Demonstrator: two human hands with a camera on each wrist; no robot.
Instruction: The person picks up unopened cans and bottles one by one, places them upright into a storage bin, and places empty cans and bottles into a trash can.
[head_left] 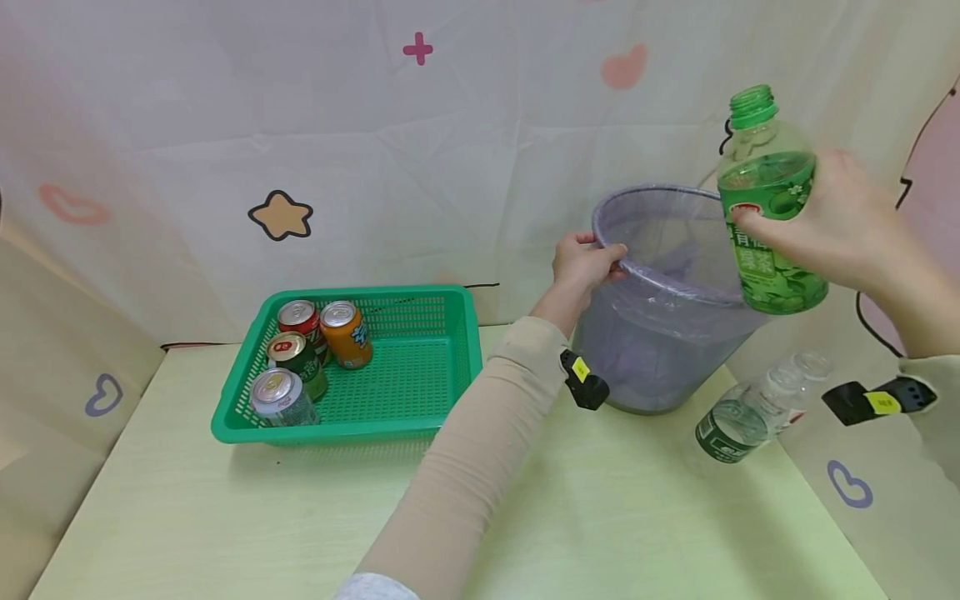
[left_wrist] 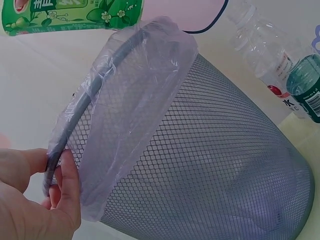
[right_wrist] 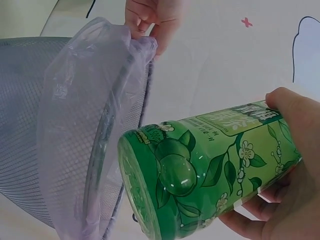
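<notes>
Left hand point(head_left: 585, 265) pinching the bin point(head_left: 637, 358) at its left rim; right hand point(head_left: 858, 221) wrapped round the green bottle point(head_left: 780, 268), held up beside the bin's right rim! Clear bottles point(head_left: 738, 429) sit right of the bin, a basket point(head_left: 408, 375) of cans point(head_left: 348, 342) to its left.

Beige sleeves point(head_left: 461, 450), the left meeting pale grey fabric point(head_left: 375, 588), adjoin black wrist cameras point(head_left: 590, 390) bearing yellow labels point(head_left: 581, 369).
</notes>
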